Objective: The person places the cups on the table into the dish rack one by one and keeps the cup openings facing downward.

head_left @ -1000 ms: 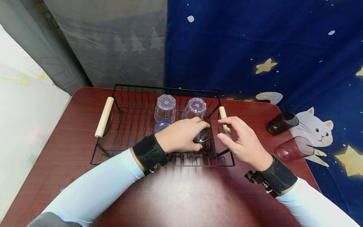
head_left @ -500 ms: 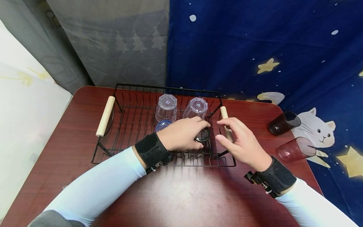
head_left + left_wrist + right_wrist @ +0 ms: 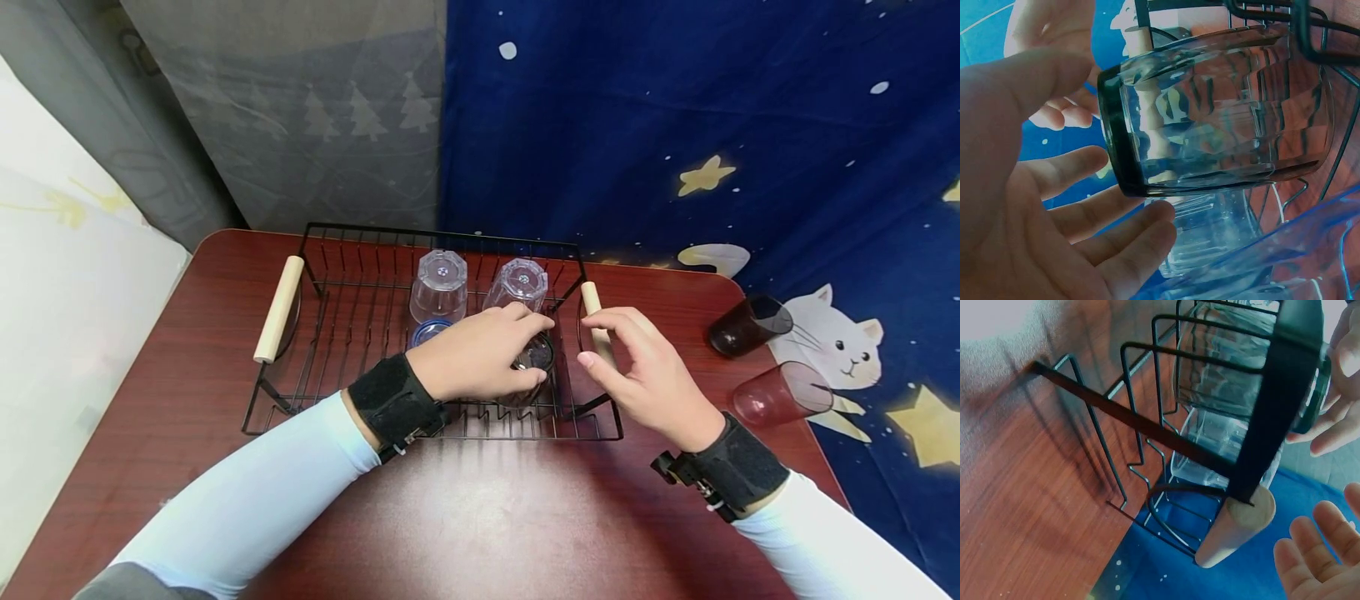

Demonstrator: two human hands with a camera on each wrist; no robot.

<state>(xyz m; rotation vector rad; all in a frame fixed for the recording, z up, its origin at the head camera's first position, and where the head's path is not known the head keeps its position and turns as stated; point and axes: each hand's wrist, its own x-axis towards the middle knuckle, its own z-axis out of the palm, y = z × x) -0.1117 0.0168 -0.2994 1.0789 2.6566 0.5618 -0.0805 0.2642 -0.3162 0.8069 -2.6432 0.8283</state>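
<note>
A smoky dark glass (image 3: 534, 357) stands upside down in the black wire dish rack (image 3: 420, 436), at its front right. Around its upturned base my left hand (image 3: 480, 354) has its thumb and fingers spread; in the left wrist view they look loose beside the glass (image 3: 1229, 119), and light contact cannot be ruled out. My right hand (image 3: 652, 375) hovers by the rack's right wooden handle (image 3: 591, 298), fingers loosely bent, holding nothing. Behind the dark glass stand two clear glasses, one (image 3: 439, 287) left and one (image 3: 521, 282) right. A blue-rimmed glass (image 3: 429, 332) is partly hidden by my left hand.
Right of the rack, a dark glass (image 3: 750, 325) and a reddish translucent glass (image 3: 780, 393) lie on the table (image 3: 487, 517) near its right edge. A wooden handle (image 3: 279, 310) sits at the rack's left end. Curtains (image 3: 562, 125) hang behind the table.
My left hand's thumb and fingers have loosened from around the dark glass, and the hand has shifted slightly. The glass stays in place. My right hand has barely moved.
</note>
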